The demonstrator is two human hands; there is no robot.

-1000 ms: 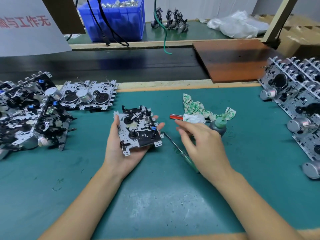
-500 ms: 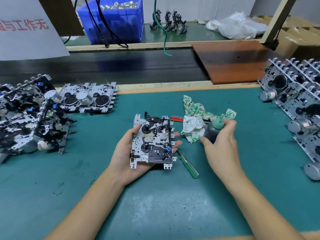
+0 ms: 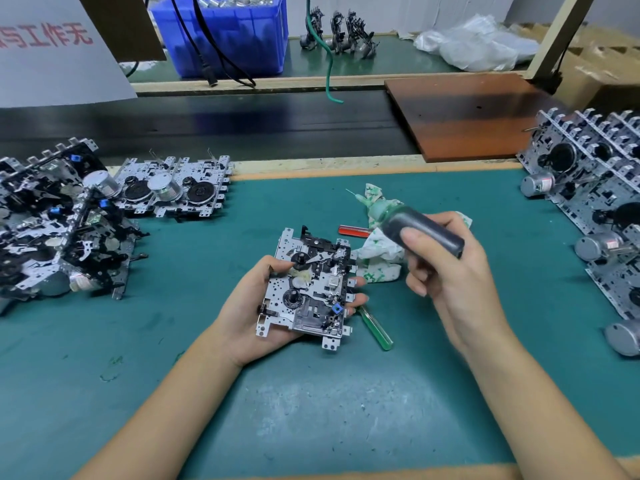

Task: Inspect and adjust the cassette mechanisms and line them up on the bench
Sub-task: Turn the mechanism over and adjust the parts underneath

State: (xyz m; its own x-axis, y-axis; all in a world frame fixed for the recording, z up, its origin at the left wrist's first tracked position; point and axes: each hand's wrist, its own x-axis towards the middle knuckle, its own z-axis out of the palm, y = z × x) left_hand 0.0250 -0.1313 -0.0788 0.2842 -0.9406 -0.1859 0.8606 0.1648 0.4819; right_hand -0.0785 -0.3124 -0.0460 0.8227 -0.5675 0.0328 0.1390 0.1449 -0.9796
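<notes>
The cassette mechanism [image 3: 308,289] lies face up in the palm of the left hand [image 3: 263,306], raised just above the green surface [image 3: 311,410]; the thumb presses its left edge and the fingertips [image 3: 358,299] curl up past its right edge, a cradle that leaves the gears and levers on top uncovered, probably so they can be looked over and reached. Just to the right of the mechanism, the right hand [image 3: 450,275] wraps its fingers round a dark bottle [image 3: 426,230], tipped over so that its green nozzle and thin needle tip [image 3: 377,209] point up and left, away from the mechanism; my guess is that this is a lubricant or glue applicator being brought round for a drop on a moving part, though what is inside cannot be told. Behind the mechanism a crumpled printed cloth [image 3: 377,251] and a red-handled tool [image 3: 356,231] lie on the surface, and a green-handled screwdriver [image 3: 375,327] lies by the mechanism's right edge, all close by for quick use. Far to the left of the mechanism lies a loose heap of mechanisms [image 3: 52,230], with one flat unit [image 3: 173,188] beside it; far to the right stands an ordered, overlapping row [image 3: 595,188], which looks like the lined-up lot.
</notes>
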